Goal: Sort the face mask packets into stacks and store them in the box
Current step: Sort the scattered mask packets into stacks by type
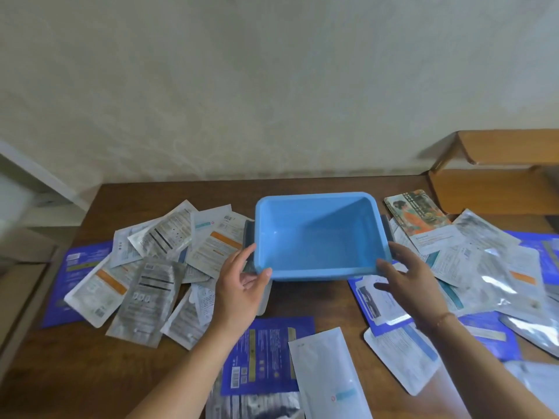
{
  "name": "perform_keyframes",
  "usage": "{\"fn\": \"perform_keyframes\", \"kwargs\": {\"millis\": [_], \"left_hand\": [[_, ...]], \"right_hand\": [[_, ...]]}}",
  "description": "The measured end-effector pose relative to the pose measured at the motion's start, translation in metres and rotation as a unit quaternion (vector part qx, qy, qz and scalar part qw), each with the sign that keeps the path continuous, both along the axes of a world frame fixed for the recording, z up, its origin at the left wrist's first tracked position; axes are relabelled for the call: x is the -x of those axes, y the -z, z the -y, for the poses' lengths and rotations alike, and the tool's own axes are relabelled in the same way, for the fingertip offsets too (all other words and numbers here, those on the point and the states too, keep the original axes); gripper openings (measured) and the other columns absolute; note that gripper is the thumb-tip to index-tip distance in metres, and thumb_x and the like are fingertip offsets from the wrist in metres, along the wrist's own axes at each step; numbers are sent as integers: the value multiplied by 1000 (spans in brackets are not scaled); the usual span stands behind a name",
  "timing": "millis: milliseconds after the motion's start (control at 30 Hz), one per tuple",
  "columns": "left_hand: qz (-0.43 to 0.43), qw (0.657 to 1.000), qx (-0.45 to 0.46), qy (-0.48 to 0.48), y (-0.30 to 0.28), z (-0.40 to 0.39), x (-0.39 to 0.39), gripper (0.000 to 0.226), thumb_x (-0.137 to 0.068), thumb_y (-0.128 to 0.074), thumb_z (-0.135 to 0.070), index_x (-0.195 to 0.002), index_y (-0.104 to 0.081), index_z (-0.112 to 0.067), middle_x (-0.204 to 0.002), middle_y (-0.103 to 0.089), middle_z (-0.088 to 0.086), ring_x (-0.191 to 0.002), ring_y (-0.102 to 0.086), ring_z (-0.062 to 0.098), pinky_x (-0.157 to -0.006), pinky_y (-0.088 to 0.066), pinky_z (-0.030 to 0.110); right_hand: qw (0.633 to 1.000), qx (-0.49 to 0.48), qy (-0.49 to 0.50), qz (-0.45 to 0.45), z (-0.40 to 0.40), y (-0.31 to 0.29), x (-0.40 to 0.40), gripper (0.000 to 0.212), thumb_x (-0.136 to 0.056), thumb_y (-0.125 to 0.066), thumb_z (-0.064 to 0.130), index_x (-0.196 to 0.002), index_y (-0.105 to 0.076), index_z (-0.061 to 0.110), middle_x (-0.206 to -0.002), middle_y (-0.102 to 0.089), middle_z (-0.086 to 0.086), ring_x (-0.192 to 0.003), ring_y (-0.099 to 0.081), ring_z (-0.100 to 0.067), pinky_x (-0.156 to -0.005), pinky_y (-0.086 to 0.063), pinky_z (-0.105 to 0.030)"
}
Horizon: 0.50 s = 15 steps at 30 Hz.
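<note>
A light blue plastic box (pixel 320 237) with dark side handles stands in the middle of the wooden table, tilted toward me and with nothing inside. My left hand (pixel 242 285) grips its near left corner, thumb over the rim. My right hand (pixel 405 276) rests against its near right corner with fingers spread. Face mask packets lie scattered all around: silver and white ones (pixel 151 267) on the left, silver and white ones (pixel 490 267) on the right, a dark blue packet (pixel 266 352) and a white packet (pixel 329 376) in front of me.
A packet with a colourful picture (pixel 414 213) lies at the back right. Wooden shelving (pixel 496 176) stands at the table's right rear corner. A pale wall runs behind the table. Blue packets (pixel 75 276) lie at the far left edge.
</note>
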State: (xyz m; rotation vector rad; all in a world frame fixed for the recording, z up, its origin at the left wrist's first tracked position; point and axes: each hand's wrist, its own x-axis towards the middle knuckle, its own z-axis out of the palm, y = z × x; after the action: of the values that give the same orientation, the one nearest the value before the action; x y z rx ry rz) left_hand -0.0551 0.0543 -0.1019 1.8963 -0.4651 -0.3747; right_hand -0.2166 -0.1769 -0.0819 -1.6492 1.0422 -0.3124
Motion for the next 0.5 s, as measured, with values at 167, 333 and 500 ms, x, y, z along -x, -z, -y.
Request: {"fn": "perform_keyframes", "kwargs": {"millis": [167,333,500], "left_hand": [[112,993,-31,-3,18,-25,13,46,-95,-58,-31,-138,-43,-27,-135,-44,-10,-104,-58,-6,-79,-51,8],[318,882,-187,295,79,-58,39,38,-92,-58,-39,-126,-57,-22,-130,-51,-7,-117,-52,13,-96,-50,35],[377,815,-295,327,93,-44,39,57,-85,-49,-67,-126,-54,-28,-132,-50,-9,-119,-47,16,-93,-36,41]], "right_hand": [[986,103,124,29,-12,12,12,37,-93,-58,32,-128,-53,19,-127,-57,2,-98,-63,-18,-80,-58,-45],[905,363,-218,46,-73,68,43,23,-86,-56,34,-102,-66,21,-109,-60,9,-97,-58,-21,-79,-49,-35],[796,443,-410,-45,-82,118,39,47,-77,-61,62,-112,-62,30,-124,-57,7,-119,-50,-26,-91,-43,-46]]}}
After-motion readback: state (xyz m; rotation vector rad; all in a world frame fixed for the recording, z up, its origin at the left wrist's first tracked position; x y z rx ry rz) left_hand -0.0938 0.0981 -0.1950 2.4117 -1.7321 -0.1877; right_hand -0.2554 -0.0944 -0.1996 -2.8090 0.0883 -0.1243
